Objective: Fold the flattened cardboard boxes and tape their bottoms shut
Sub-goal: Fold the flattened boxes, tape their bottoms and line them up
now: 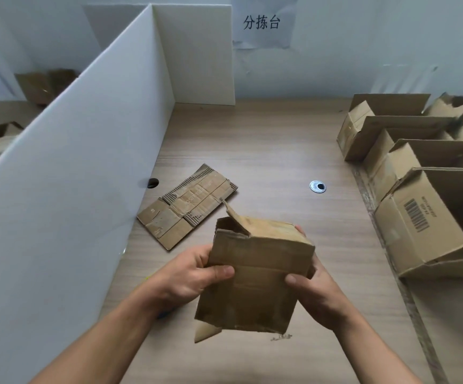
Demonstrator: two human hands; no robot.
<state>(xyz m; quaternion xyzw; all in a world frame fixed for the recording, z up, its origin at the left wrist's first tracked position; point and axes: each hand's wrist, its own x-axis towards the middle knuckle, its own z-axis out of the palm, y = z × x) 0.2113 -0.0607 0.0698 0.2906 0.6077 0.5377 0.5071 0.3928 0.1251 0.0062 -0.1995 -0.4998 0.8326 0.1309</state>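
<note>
Held clear of the wooden table (266, 151), dead centre in the head view: a small cardboard box (255, 273), already opened from flat into a squared sleeve. Gripped at its left edge by the left hand (194, 275), with the thumb pressed across the near face and the fingers wrapped out of sight behind. Gripped at its right edge by the right hand (316, 289) in mirror fashion, with fingertips peeking round the far upper corner. Stands roughly upright, with the long axis running from the wrists up and away and leaning slightly rightward. Shows a torn flap (234, 214) sticking up at the far end and a loose flap (206, 332) hanging at the near, lower end. Sits squarely between the two hands, no nearer one than the other. Judged to be mid-fold, with the end flaps not yet closed; probably calls for turning one end toward the thumbs before pressing flaps in. No tape roll anywhere in view. Ahead and to the left, flat on the table beside the white partition (72, 162): a flattened cardboard piece (187, 206), lying diagonally, near-left to far-right, closer to the left hand. Well off to the right: a row of folded boxes (418, 225), open-topped.
</note>
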